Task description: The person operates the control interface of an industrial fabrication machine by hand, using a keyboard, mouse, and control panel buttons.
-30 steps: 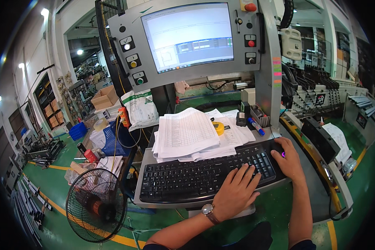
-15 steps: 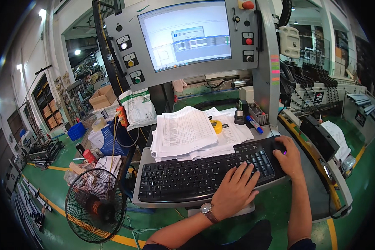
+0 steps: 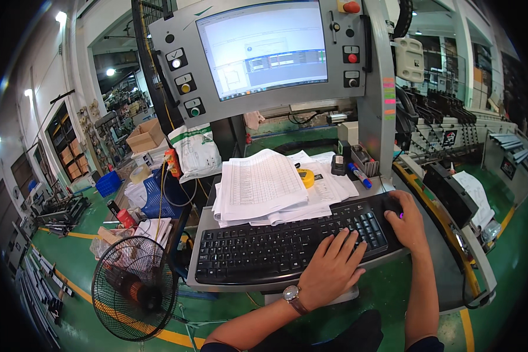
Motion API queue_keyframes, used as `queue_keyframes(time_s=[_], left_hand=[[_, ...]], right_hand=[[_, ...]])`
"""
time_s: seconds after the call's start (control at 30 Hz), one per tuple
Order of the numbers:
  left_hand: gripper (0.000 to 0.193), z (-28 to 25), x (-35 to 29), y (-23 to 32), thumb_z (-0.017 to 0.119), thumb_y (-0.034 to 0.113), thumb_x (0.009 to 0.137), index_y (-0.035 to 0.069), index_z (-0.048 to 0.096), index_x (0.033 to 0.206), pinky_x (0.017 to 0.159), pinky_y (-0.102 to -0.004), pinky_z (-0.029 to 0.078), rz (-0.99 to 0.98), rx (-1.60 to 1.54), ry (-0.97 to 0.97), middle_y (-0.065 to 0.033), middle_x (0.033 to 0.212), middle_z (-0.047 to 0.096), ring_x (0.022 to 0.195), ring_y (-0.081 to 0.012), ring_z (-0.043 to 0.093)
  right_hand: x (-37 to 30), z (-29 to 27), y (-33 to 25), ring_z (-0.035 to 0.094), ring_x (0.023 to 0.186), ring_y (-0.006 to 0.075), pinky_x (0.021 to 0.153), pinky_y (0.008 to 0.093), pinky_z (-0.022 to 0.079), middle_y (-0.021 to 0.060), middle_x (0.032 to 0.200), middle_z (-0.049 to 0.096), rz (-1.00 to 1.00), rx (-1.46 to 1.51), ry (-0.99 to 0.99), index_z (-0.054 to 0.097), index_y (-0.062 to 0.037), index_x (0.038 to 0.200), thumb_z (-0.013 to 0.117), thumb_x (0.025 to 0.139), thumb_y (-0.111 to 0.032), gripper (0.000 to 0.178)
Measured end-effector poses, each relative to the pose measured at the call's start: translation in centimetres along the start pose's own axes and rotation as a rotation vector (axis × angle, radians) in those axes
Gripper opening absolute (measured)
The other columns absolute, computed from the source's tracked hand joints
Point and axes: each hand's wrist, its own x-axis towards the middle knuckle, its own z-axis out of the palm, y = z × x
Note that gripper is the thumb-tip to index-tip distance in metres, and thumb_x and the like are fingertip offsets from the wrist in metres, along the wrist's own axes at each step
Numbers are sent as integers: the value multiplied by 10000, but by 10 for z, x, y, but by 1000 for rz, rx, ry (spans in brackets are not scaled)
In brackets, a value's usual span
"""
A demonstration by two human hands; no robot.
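Note:
My left hand (image 3: 333, 267), a watch on its wrist, lies with fingers outstretched over the right part of a black keyboard (image 3: 258, 249), next to the number pad. It holds nothing. Just right of the keyboard, my right hand (image 3: 409, 226) rests curled over a dark computer mouse (image 3: 391, 206). Most of the mouse is hidden under the palm; a small purple glow shows beside the fingers. Above stands a grey control panel with a lit screen (image 3: 264, 53), where a faint pop-up box shows over a window with table rows.
Printed sheets (image 3: 261, 185) are stacked behind the keyboard. Nearby lie a yellow tape measure (image 3: 305, 178) and a blue marker (image 3: 359, 176). A black fan (image 3: 135, 287) stands at lower left. A red emergency button (image 3: 351, 7) sits on the panel's upper right.
The pop-up box on the screen has faded from solid to barely visible. Both hands stay where they were; the whole view has shifted very slightly.

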Motion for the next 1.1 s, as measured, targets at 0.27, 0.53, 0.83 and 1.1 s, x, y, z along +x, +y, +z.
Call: queue_keyframes(time_s=[0.27,0.53,0.83,1.1], left_hand=[[654,0,0,0,850,415,1018,57,696,1543,1267,-529,485,-3,3,-3,-198,1612,658,1556,-393,571],[646,0,0,0,845,419,1024,60,699,1540,1265,-529,485,0,3,-2,-195,1611,661,1555,-390,571],[643,0,0,0,844,422,1024,61,701,1536,1262,-526,489,-2,9,0,-194,1607,663,1555,-390,574],[636,0,0,1,841,422,1026,61,704,1532,1261,-529,488,-7,4,5,-194,1608,661,1556,-388,574]], right_hand=[[0,0,-5,660,1457,447,1204,503,528,199,1607,641,-21,-27,-46,678,-43,1509,763,1069,-263,498],[1,0,-2,656,1465,441,1204,498,527,196,1629,628,-25,-33,-67,681,-52,1517,757,1091,-286,491],[-1,2,-3,670,1440,436,1205,490,525,193,1574,661,-34,44,-7,702,-54,1475,775,1058,-258,471],[-2,1,3,711,1385,416,1186,487,542,171,1484,727,-9,-8,54,749,-45,1377,783,941,-187,459]])
